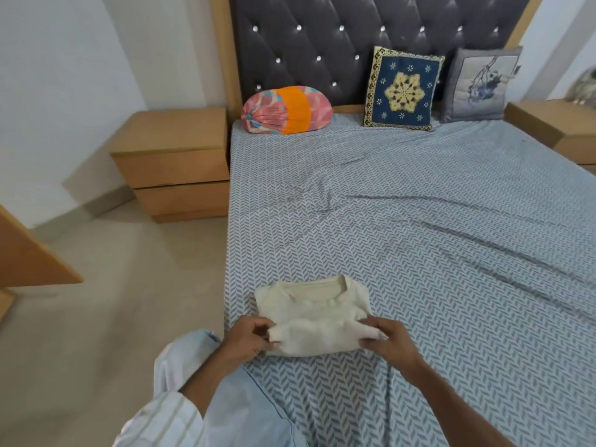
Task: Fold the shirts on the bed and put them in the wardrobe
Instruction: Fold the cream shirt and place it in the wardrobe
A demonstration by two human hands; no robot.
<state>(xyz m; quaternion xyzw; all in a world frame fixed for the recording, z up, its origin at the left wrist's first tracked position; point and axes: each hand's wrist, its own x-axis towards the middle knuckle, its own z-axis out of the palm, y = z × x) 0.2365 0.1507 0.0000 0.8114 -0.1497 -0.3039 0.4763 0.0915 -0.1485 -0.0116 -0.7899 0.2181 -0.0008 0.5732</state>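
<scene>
While the cream shirt lies folded into a small packet at the near left corner of the bed, its nearer edge is pinched at both ends: the left hand is curled onto the left end of that fold, and the right hand is clamped on the right end, thumb over the cloth. The collar is turned toward the headboard, and the far part of the packet rests flat on the patterned sheet.

Only this one shirt is seen on the bed; the wardrobe cannot be identified in view. The fold is judged to be almost finished, with the carry to the wardrobe not yet made.

Several risks are judged likely. If the packet is lifted by the pinched edge alone, the lower layers could be left unsupported and the folds could fall open. Because the shirt sits close to the mattress edge, it could be dragged off toward the floor by a careless pull. The soft knit could also be bunched by uneven tension between the two grips.
</scene>
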